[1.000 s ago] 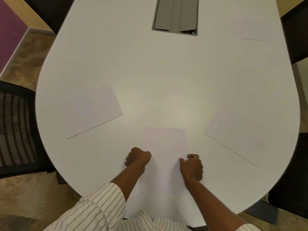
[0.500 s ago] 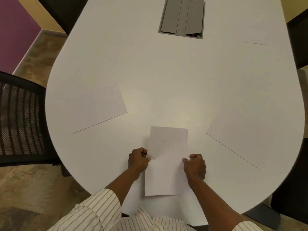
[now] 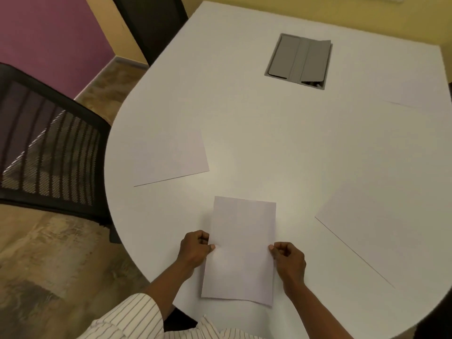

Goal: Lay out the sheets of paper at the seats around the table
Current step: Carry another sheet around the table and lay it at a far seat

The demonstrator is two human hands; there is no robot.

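A white sheet of paper (image 3: 241,250) is held just above the near end of the white table (image 3: 269,133). My left hand (image 3: 194,248) pinches its left edge and my right hand (image 3: 288,261) pinches its right edge. A second sheet (image 3: 168,159) lies flat on the table at the left seat. A third sheet (image 3: 371,228) lies at the right seat. The edge of one more sheet (image 3: 415,99) shows at the far right.
A black mesh chair (image 3: 49,152) stands at the table's left side, and another dark chair (image 3: 151,23) stands further back. A grey cable hatch (image 3: 299,61) is set into the table's middle. A purple wall lies beyond the chair.
The sheet under my hands has come up off the table and toward me, now held by both edges. My view has swung to the left, showing more of the mesh chair.
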